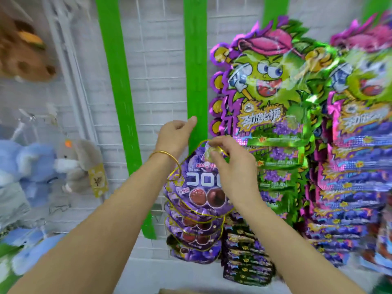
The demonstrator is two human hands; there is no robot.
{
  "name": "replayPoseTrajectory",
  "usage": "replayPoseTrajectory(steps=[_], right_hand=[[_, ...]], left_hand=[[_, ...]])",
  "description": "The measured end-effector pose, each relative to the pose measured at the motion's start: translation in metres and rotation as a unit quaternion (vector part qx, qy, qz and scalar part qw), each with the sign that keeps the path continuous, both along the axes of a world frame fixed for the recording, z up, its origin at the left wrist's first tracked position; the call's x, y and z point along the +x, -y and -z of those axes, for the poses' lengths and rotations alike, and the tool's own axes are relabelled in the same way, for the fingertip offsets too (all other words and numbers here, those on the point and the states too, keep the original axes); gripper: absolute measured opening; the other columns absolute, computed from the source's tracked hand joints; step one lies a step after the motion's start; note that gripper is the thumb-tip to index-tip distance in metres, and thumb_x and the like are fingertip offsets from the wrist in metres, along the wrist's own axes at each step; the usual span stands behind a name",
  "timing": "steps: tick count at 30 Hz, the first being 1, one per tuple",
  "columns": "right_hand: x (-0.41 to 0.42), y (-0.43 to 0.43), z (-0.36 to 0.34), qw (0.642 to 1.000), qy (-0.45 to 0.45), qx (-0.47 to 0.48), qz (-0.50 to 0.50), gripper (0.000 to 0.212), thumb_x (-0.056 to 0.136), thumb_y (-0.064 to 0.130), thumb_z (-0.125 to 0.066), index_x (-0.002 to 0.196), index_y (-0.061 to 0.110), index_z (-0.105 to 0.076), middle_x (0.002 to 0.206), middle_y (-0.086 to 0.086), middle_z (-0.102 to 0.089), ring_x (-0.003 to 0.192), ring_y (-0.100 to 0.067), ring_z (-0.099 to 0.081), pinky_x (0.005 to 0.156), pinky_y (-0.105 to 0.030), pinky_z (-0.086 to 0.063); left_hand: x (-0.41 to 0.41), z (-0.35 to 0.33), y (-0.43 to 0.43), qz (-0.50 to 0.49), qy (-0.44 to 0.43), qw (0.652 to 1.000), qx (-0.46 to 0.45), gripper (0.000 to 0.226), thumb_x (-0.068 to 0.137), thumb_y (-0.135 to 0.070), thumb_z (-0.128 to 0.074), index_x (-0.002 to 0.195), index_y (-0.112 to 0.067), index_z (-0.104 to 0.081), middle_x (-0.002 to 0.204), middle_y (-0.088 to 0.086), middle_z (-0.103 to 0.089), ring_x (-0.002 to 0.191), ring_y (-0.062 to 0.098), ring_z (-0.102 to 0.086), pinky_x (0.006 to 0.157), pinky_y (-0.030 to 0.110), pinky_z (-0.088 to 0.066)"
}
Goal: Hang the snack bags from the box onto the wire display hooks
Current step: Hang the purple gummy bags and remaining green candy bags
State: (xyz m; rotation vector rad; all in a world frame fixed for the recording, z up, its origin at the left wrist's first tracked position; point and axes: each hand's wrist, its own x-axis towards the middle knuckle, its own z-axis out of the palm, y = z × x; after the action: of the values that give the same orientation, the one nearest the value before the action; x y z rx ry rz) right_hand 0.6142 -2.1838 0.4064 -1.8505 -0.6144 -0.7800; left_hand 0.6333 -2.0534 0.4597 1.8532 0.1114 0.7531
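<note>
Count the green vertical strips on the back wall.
4 green strips: one left of the left hand, one behind that hand, one above the green candy bags, one at the top-right corner. Bags may hide more.

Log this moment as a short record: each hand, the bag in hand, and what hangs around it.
left hand: raised beside green vertical strip, fingers curled, grip unclear
right hand: pinches top of round purple grape gummy bag
below it: column of matching purple bags, hanging
to the right: green monster-shaped foil candy bags
to the left: grey plush toy
backing: white wire grid
</note>
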Motion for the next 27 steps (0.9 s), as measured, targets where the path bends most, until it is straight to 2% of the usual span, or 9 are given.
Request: replayPoseTrajectory(steps=[2, 5, 10, 15, 18, 20, 22, 25, 27], right_hand=[[0.007, -0.007, -0.008, 1.0, 0.013, -0.006, 0.006, 0.021, 0.089, 0.014, -0.057, 0.107, 0.022, -0.063, 0.104, 0.006, -0.068, 0.099, -0.017, -0.061, 0.086, -0.035, -0.046], [0.013, -0.015, -0.019, 1.0, 0.013, 0.003, 0.011, 0.025, 0.09, 0.014, -0.054, 0.113, 0.02, -0.062, 0.112, 0.004, -0.067, 0.105, -0.018, -0.059, 0.089, -0.034, -0.045], [0.018, -0.022, -0.029, 0.999, 0.014, -0.034, 0.029, 0.027, 0.092, 0.017, -0.051, 0.118, 0.023, -0.058, 0.117, 0.006, -0.064, 0.109, -0.018, -0.056, 0.085, -0.032, -0.042], [0.019, -0.021, -0.03, 0.999, 0.005, -0.024, 0.03, 0.028, 0.092, 0.015, -0.052, 0.118, 0.022, -0.06, 0.116, 0.005, -0.065, 0.109, -0.018, -0.057, 0.089, -0.035, -0.045], [0.019, -0.021, -0.029, 1.0, -0.007, -0.011, 0.017, 0.027, 0.091, 0.014, -0.053, 0.116, 0.02, -0.061, 0.115, 0.005, -0.066, 0.108, -0.018, -0.058, 0.09, -0.036, -0.046], [0.019, -0.021, -0.026, 1.0, -0.018, -0.01, 0.011, 0.027, 0.091, 0.014, -0.054, 0.116, 0.02, -0.061, 0.115, 0.004, -0.066, 0.107, -0.018, -0.058, 0.091, -0.037, -0.045], [0.018, -0.021, -0.02, 1.0, -0.03, -0.006, 0.0, 0.027, 0.09, 0.013, -0.054, 0.116, 0.021, -0.06, 0.114, 0.003, -0.066, 0.106, -0.019, -0.058, 0.091, -0.038, -0.045], [0.016, -0.02, -0.011, 0.999, -0.039, -0.009, -0.015, 0.025, 0.09, 0.012, -0.053, 0.113, 0.023, -0.057, 0.11, 0.001, -0.066, 0.103, -0.021, -0.059, 0.087, -0.041, -0.046], [0.016, -0.02, -0.006, 0.999, -0.036, -0.032, -0.019, 0.025, 0.091, 0.012, -0.051, 0.114, 0.022, -0.052, 0.112, 0.0, -0.063, 0.104, -0.023, -0.058, 0.086, -0.043, -0.046]], left_hand=[[0.0, -0.005, 0.001, 0.003, -0.011, 1.0, -0.017, 0.031, 0.087, -0.04, -0.056, 0.073, -0.013, -0.055, 0.073, 0.013, -0.046, 0.069, 0.017, -0.042, 0.063, 0.03, -0.035], [-0.004, -0.012, 0.002, -0.004, -0.044, 0.999, -0.025, 0.037, 0.086, -0.039, -0.058, 0.059, -0.015, -0.05, 0.061, 0.006, -0.046, 0.059, 0.02, -0.041, 0.051, 0.027, -0.036], [-0.008, -0.016, 0.0, 0.002, -0.046, 0.997, -0.068, 0.032, 0.081, -0.036, -0.064, 0.058, -0.015, -0.055, 0.067, 0.008, -0.056, 0.071, 0.022, -0.052, 0.069, 0.031, -0.042], [-0.013, -0.018, 0.003, 0.006, -0.051, 0.996, -0.077, 0.034, 0.082, -0.035, -0.063, 0.059, -0.012, -0.054, 0.062, 0.006, -0.053, 0.065, 0.022, -0.051, 0.061, 0.029, -0.04], [-0.016, -0.017, 0.004, 0.009, -0.051, 0.994, -0.097, 0.034, 0.082, -0.035, -0.063, 0.059, -0.012, -0.053, 0.061, 0.005, -0.055, 0.063, 0.023, -0.054, 0.065, 0.031, -0.043], [-0.016, -0.017, 0.004, 0.002, -0.054, 0.995, -0.081, 0.037, 0.083, -0.036, -0.062, 0.058, -0.011, -0.052, 0.061, 0.005, -0.053, 0.059, 0.021, -0.049, 0.06, 0.03, -0.039], [-0.015, -0.016, 0.001, -0.004, -0.056, 0.997, -0.061, 0.038, 0.083, -0.039, -0.061, 0.061, -0.01, -0.051, 0.068, 0.009, -0.052, 0.064, 0.022, -0.046, 0.06, 0.03, -0.035], [-0.015, -0.011, -0.003, -0.001, -0.05, 0.997, -0.064, 0.039, 0.082, -0.044, -0.06, 0.078, -0.006, -0.06, 0.077, 0.012, -0.054, 0.071, 0.02, -0.048, 0.069, 0.03, -0.037], [-0.017, -0.003, -0.005, 0.005, -0.056, 0.997, -0.059, 0.042, 0.083, -0.043, -0.059, 0.084, -0.002, -0.065, 0.079, 0.013, -0.059, 0.072, 0.019, -0.05, 0.069, 0.029, -0.038]])
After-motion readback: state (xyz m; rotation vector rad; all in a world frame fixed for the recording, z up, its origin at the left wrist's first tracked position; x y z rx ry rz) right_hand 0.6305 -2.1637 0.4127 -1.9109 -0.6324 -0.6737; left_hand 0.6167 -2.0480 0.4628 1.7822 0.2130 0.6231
